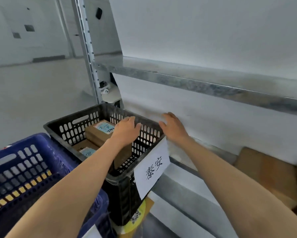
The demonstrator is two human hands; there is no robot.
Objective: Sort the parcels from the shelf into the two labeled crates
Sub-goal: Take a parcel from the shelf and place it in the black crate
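Since the parcel (pixel 96 136) sits in the black crate (pixel 61 120) mid-frame, likely matched to its paper label (pixel 152 169), your left hand (pixel 127 130) lies flat over it, grip apart. Your right hand (pixel 173 127), grip apart too, hovers right of the rim, near the shelf (pixel 195 79).

Brown parcels (pixel 99 133) lie in the black crate (pixel 61 125) (paper-labelled).

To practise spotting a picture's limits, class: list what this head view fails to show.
Head view only:
- Label of the blue crate: cut off by bottom edge.
- Its contents: mostly hidden by its wall.
- Writing on the crated parcel: too small, blurred.
- Shelf parcel: blurred, nothing readable.
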